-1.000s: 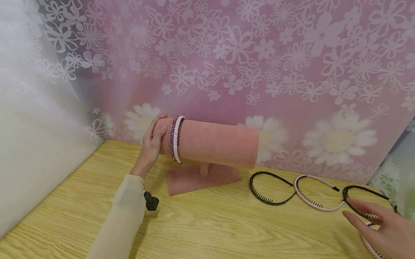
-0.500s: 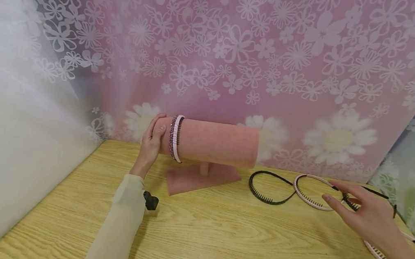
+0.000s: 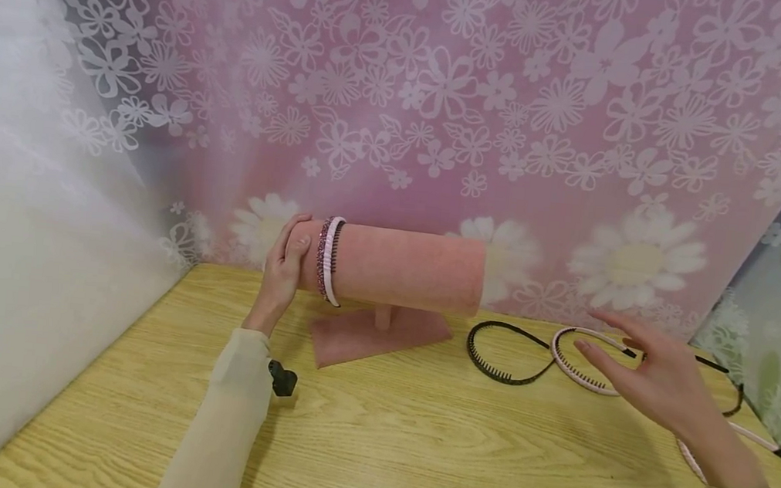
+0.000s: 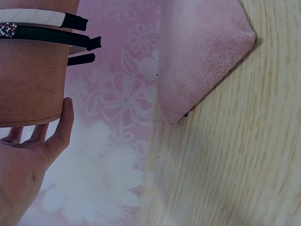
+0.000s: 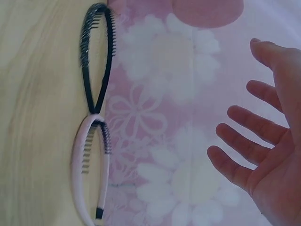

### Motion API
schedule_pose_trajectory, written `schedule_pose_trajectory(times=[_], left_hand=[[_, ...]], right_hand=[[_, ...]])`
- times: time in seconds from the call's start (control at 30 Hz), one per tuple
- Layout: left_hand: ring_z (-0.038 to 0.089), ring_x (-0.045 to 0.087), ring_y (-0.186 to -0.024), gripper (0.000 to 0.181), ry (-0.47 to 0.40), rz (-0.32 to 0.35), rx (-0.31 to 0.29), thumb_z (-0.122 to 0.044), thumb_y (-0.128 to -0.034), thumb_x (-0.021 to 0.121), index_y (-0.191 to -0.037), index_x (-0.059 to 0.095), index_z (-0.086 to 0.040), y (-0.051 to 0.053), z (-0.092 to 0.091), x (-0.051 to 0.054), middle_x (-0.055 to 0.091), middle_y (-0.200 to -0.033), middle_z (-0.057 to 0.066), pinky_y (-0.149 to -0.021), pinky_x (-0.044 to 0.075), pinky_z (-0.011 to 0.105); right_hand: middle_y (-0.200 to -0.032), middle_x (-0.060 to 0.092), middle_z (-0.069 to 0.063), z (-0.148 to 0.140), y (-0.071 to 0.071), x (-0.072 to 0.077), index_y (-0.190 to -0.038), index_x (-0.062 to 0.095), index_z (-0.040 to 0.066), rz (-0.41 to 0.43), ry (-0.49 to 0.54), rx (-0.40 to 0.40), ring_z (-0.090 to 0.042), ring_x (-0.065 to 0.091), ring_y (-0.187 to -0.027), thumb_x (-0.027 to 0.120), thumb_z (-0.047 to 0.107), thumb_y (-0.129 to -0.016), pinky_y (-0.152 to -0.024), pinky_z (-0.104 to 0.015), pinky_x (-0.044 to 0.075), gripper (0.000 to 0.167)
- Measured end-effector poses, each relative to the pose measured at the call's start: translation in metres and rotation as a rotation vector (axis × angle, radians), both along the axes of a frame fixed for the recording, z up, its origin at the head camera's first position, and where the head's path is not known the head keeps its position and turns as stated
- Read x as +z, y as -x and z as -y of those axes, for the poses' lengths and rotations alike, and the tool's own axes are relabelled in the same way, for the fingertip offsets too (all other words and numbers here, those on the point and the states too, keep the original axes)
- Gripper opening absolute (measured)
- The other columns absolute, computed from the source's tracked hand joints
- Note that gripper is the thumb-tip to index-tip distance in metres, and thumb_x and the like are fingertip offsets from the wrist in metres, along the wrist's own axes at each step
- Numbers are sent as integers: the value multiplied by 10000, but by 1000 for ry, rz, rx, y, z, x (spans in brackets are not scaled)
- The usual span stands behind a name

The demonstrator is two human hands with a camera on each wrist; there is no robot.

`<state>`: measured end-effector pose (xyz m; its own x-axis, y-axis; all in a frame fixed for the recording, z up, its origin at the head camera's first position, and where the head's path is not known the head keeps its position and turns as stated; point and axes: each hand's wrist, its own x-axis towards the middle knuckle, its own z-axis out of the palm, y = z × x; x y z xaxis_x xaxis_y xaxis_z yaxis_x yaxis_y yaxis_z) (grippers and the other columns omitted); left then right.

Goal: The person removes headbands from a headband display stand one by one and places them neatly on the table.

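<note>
My left hand (image 3: 282, 265) grips the left end of a pink plush headband display stand (image 3: 409, 269), its fingers over the top. Near that end, two headbands sit side by side on the roll: a purple glittery headband (image 3: 322, 261) and a pale pink headband (image 3: 332, 266). My right hand (image 3: 660, 384) is held above the table on the right, fingers spread and holding nothing. Below and beside it lie a black toothed headband (image 5: 84, 52) and a pink toothed headband (image 5: 77, 174). Part of the right-hand row is hidden behind the hand and wrist.
On the wooden table (image 3: 414, 448), another pink headband (image 3: 753, 437) lies at the far right, partly covered by my forearm. A pink flowered backdrop (image 3: 401, 121) rises behind the stand. The stand rests on a flat pink base (image 3: 347, 341).
My right hand has moved left, from over the far-right headbands toward the pink one, fingers opening wider. The left hand and the stand have stayed in place.
</note>
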<state>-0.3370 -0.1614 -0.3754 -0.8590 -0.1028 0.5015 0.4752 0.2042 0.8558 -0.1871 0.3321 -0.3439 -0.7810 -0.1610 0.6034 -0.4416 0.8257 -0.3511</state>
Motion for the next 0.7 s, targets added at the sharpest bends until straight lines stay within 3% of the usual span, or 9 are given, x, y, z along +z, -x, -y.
schedule_pose_trajectory(times=[0.17, 0.33, 0.43, 0.53, 0.7], left_hand=[[307, 586, -1228, 482, -2, 2, -14, -454, -1056, 482, -1499, 501, -266, -1, 0, 1, 545, -1509, 15, -1040, 443, 494], [304, 583, -1226, 472, -6, 3, -9, -439, -1058, 482, -1498, 502, -270, -1, 0, 0, 543, -1507, 22, -1041, 440, 488], [308, 581, -1227, 467, -6, -3, -2, -433, -1057, 487, -1492, 510, -264, 0, 0, 0, 544, -1505, 32, -1046, 438, 494], [309, 583, -1223, 463, -8, -10, 2, -428, -1055, 494, -1486, 517, -261, 1, 0, -1, 548, -1501, 35, -1043, 440, 499], [300, 582, -1221, 461, -8, -17, 3, -422, -1056, 496, -1484, 520, -252, 1, 0, -1, 552, -1497, 28, -1040, 441, 496]], right_hand=[[-1318, 685, -171, 15, 7, 7, -1402, 639, 228, -33, 45, 75, 270, 396, -1163, 829, 136, -845, -915, 45, 317, 596], [-1372, 661, -132, 31, 14, 15, -1421, 615, 277, -35, 42, 113, 171, 451, -1243, 825, 136, -851, -954, 30, 307, 624], [-1378, 659, -138, 40, 18, 19, -1416, 621, 278, -49, 14, 100, -79, 575, -1273, 840, 168, -838, -959, -100, 424, 628], [-1370, 663, -140, 50, 22, 23, -1406, 634, 244, -70, -8, 106, -346, 608, -1238, 850, 182, -825, -943, -342, 508, 622], [-1375, 657, -122, 64, 28, 31, -1396, 641, 227, -63, 11, 152, -375, 597, -1261, 845, 200, -831, -961, -559, 485, 601]])
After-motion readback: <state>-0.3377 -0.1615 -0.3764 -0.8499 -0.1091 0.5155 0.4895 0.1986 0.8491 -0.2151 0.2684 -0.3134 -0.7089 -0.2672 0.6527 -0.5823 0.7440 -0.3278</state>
